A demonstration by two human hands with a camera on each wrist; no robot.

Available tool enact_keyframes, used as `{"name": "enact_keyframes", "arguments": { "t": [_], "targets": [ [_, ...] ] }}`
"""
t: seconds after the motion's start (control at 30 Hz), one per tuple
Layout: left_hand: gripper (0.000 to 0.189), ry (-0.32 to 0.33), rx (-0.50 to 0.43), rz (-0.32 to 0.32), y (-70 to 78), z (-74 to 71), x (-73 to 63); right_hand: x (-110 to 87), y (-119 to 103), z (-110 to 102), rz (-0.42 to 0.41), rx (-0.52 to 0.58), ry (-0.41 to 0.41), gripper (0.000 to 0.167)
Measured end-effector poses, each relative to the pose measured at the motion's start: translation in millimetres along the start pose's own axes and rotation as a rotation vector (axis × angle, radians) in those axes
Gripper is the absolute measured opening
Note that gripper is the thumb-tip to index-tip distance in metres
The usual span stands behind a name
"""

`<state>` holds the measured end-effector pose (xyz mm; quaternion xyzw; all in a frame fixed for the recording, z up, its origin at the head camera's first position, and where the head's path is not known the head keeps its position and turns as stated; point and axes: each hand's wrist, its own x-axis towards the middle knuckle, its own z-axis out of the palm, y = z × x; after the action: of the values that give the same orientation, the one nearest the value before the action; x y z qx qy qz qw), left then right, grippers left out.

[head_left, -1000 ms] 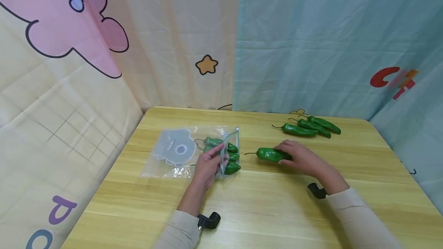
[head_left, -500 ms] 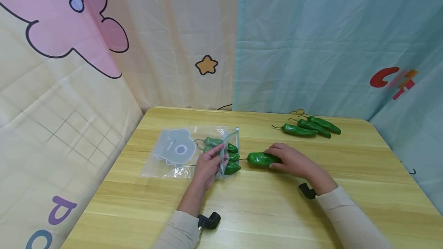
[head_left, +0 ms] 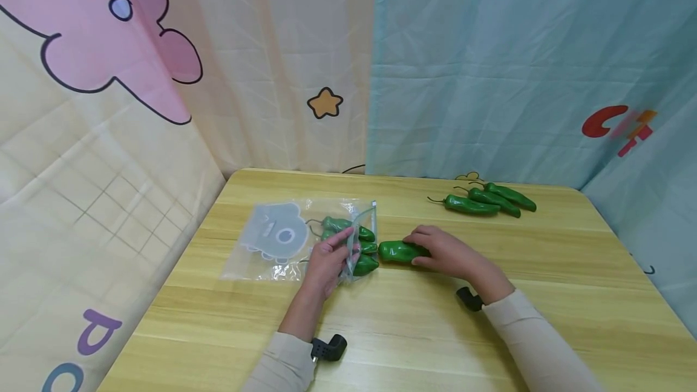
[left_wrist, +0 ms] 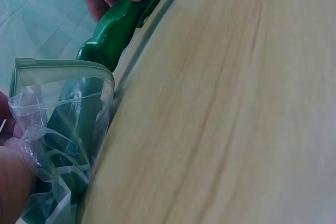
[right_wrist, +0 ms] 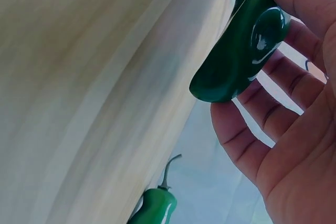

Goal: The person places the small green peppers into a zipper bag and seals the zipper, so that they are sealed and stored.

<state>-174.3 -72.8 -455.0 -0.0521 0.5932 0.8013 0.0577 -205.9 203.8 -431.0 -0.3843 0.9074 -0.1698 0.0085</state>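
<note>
My left hand (head_left: 325, 265) holds the near edge of the mouth of a clear zip bag (head_left: 280, 235), which lies on the table with a pale blue cartoon print. Inside are several green peppers (head_left: 366, 265), their tips at the opening. My right hand (head_left: 451, 254) grips another green pepper (head_left: 400, 251) between thumb and fingers, its stem end toward the bag. In the left wrist view the pepper's front end is right at the bag's zip rim (left_wrist: 63, 63), and its stem is hidden. The right wrist view shows the thumb and fingertips around the pepper (right_wrist: 236, 56).
Three green peppers (head_left: 484, 201) lie side by side at the back right of the wooden table (head_left: 414, 325). Printed curtains (head_left: 479, 77) stand behind and at both sides. Each wrist wears a black camera mount (head_left: 329, 348).
My right hand has slid the pepper left along the table, from a gap away up to the bag's mouth, stem first. The left hand and bag have stayed in place.
</note>
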Motion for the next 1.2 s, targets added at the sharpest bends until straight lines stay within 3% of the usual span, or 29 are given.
{"name": "enact_keyframes", "arguments": {
  "t": [1.2],
  "targets": [
    [0.049,0.011,-0.017,0.012,-1.4,0.4,-0.4,37.3,-19,19,0.023,0.026,-0.023,0.042]
  ]
}}
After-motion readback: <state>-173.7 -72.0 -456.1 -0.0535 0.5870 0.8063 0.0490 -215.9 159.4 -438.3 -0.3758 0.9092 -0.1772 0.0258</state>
